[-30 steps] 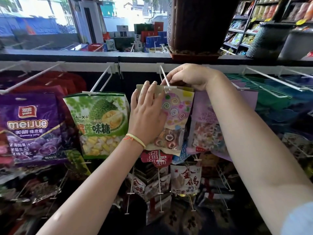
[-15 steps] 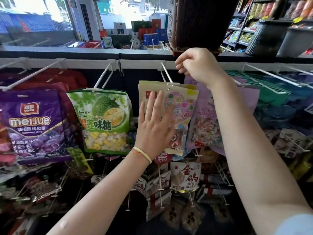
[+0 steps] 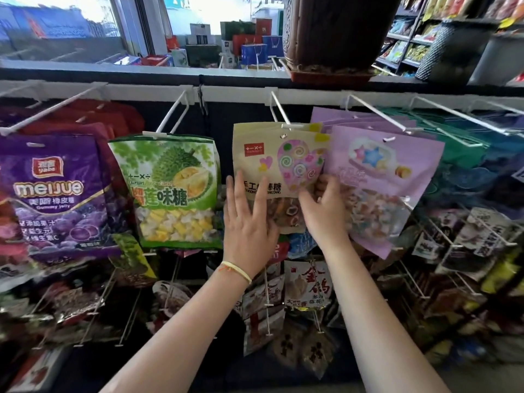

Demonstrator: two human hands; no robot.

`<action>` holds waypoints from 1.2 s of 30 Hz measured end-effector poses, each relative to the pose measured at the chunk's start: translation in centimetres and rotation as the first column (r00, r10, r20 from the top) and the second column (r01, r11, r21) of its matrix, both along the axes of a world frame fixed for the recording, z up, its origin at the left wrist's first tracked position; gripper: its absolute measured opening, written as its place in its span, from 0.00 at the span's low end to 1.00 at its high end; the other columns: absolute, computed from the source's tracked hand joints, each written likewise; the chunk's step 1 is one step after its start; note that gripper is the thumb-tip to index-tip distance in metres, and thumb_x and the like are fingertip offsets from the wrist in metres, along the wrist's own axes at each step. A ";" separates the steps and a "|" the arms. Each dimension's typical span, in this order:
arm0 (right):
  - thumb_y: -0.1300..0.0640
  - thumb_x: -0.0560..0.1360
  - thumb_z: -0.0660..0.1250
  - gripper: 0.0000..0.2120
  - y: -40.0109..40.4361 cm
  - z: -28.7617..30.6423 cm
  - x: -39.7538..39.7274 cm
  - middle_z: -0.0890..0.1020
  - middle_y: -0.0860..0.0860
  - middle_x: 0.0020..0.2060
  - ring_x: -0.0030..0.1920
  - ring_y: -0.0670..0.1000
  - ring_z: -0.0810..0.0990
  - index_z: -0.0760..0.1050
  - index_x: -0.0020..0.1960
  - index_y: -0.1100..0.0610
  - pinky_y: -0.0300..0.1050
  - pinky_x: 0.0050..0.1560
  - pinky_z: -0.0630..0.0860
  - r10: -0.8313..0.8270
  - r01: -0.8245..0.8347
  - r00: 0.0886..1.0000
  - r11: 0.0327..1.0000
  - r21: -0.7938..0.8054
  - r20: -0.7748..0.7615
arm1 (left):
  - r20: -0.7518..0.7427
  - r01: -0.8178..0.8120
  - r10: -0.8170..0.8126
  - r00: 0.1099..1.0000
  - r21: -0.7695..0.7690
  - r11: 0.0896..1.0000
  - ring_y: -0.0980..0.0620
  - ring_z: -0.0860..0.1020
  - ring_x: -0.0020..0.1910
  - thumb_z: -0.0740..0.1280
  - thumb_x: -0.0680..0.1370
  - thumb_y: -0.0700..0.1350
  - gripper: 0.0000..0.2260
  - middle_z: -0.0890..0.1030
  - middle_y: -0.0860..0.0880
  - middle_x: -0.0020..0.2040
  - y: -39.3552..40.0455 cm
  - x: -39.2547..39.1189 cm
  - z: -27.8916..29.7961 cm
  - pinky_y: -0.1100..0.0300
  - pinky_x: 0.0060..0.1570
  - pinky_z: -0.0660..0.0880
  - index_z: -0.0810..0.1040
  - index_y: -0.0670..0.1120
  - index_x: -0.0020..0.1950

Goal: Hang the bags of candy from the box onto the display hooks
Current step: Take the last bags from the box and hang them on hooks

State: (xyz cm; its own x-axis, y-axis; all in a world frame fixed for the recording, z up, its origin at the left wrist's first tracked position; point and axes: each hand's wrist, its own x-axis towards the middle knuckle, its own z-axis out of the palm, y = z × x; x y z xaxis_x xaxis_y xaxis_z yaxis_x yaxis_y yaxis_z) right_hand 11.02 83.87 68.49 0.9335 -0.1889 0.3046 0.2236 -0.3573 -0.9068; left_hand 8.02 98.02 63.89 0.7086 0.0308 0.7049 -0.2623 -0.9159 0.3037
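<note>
Head view: both forearms reaching up from bottom edge to the hook rack.
Left hand [image 3: 246, 222]: fingers straight and spread, flat on lower left of the beige lollipop bag [image 3: 279, 171]; fingertips [image 3: 237, 177] reaching about mid-height of the bag; yellow wristband [image 3: 236, 270] on wrist.
Right hand [image 3: 323, 211]: fingers curled at the bag's lower right edge, beside the purple bag [image 3: 380, 182]; cannot tell if pinching the edge or only touching, blurred.
Beige lollipop bag: between the two hands, hanging on white hook [image 3: 279, 112] above the fingertips, hole at top over the wire; more beige bags behind it on same hook.
Left of left fingers: green durian candy bag [image 3: 170, 188] on its own hook, just beside; further left, purple gummy bag [image 3: 54, 194], red bags behind it.
Right of right fingers: purple bag touching or overlapping the beige bag's right edge; beyond it, teal bags [image 3: 465, 148] on more hooks.
Below the hands: lower rows of small snack packs [image 3: 307, 285] on thin hooks.
Above the fingers, further back: white rail [image 3: 238, 93] holding the hooks, dark ledge, brown basket [image 3: 334, 29] on top.
Far: gift boxes [image 3: 249, 41], shop shelves [image 3: 408, 46] at upper right.
</note>
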 end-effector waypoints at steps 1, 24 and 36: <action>0.51 0.77 0.70 0.16 0.1 -0.2 0.2 0.78 0.49 0.57 0.56 0.47 0.77 0.70 0.62 0.53 0.36 0.54 0.74 -0.003 0.003 1.000 1.000 0.001 0.023 | 0.004 -0.003 0.003 1.000 0.005 1.000 0.31 0.52 0.79 0.68 0.74 0.40 0.35 0.54 0.32 0.79 -0.1 0.0 0.0 0.39 0.76 0.56 0.60 0.44 0.80; 0.46 0.74 0.75 0.39 -17.3 3.0 3.2 0.70 0.50 0.66 0.63 0.45 0.74 0.58 0.76 0.58 0.37 0.62 0.73 -0.072 0.075 0.990 0.997 -0.017 0.118 | 0.163 0.058 -0.114 0.980 0.313 0.948 0.38 0.59 0.78 0.63 0.75 0.45 0.28 0.63 0.39 0.78 -13.4 3.4 5.2 0.39 0.74 0.58 0.69 0.44 0.76; 0.38 0.64 0.78 0.53 -19.4 8.1 8.5 0.66 0.50 0.76 0.74 0.45 0.65 0.57 0.79 0.54 0.38 0.71 0.62 0.208 -0.194 0.967 0.976 -0.103 0.145 | 0.160 -0.032 -0.018 0.987 0.305 0.952 0.35 0.56 0.79 0.66 0.76 0.57 0.32 0.61 0.35 0.78 -16.5 7.1 6.9 0.40 0.78 0.53 0.69 0.38 0.73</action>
